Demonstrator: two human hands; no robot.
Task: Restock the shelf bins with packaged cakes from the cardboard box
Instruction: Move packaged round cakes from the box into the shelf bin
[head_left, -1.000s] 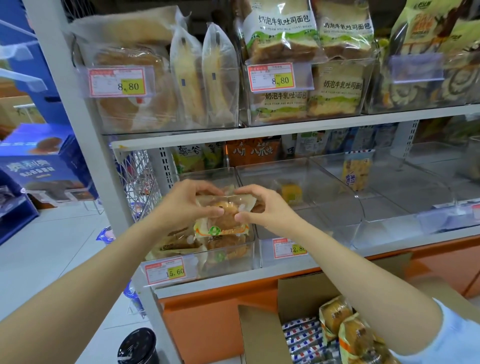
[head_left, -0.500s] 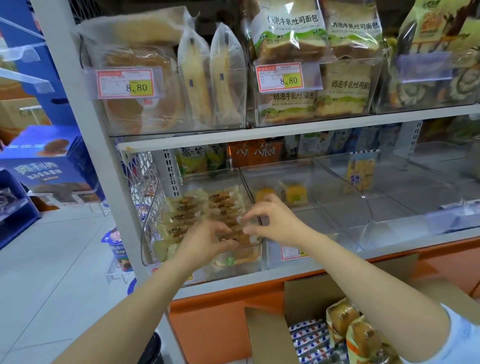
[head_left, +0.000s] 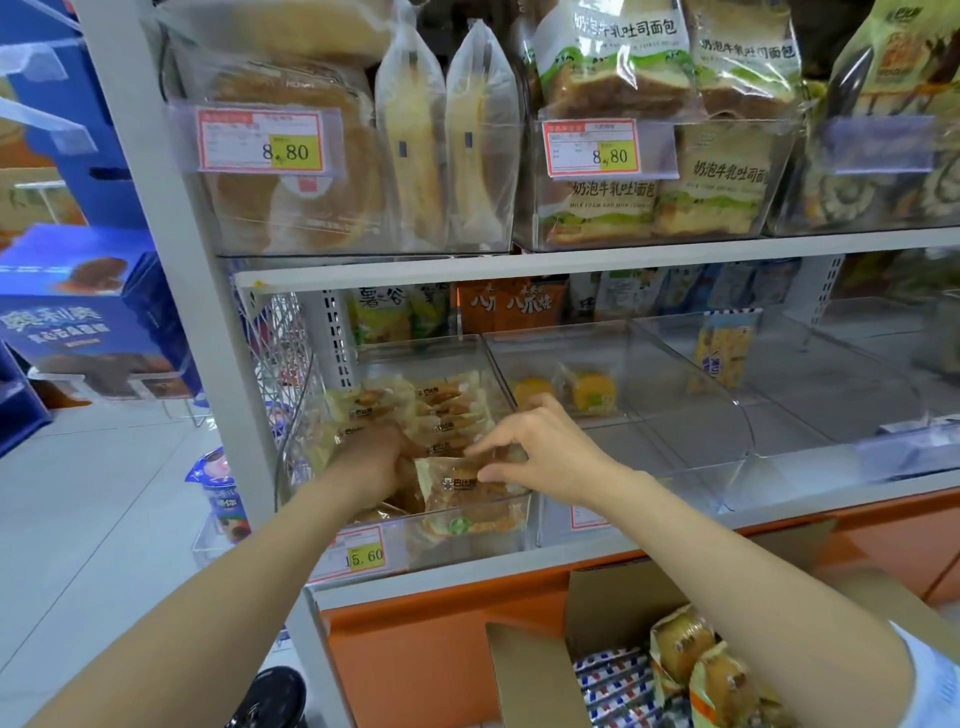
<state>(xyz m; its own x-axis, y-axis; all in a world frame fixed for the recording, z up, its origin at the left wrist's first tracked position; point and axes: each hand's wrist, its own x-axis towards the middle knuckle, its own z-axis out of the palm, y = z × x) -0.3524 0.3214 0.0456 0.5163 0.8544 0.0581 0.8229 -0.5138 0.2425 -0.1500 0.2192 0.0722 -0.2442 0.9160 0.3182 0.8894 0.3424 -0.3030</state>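
- The right grip (head_left: 545, 452) pinches the top edge of a packaged cake (head_left: 467, 496) between thumb and forefinger, with the other fingers spread loose. I judge it a light hold at the seam, meant to steer the packet without crushing the cake.
- The left grip (head_left: 371, 467) reaches into the left bin (head_left: 405, 545) at the packet's left edge. Its fingers are hidden, so I cannot tell whether it clasps or only steadies. It is probably bracing the stock to make room.
- The packaged cake sits inside the left bin, against the front wall and toward its right corner.
- Its printed face looks up and toward the person, and its top edge leans back. Its long axis appears to run side to side along the bin's front wall.
- Behind it in the same bin, rows of cakes (head_left: 436, 410) stand on edge and overlap with a like lean, so this packet seems to continue the row.
- A price tag (head_left: 353, 556) hangs on the bin's front, low and to the left.
- Below and right of the bin, the cardboard box (head_left: 535, 675) stands open with more cakes (head_left: 685, 644) inside.
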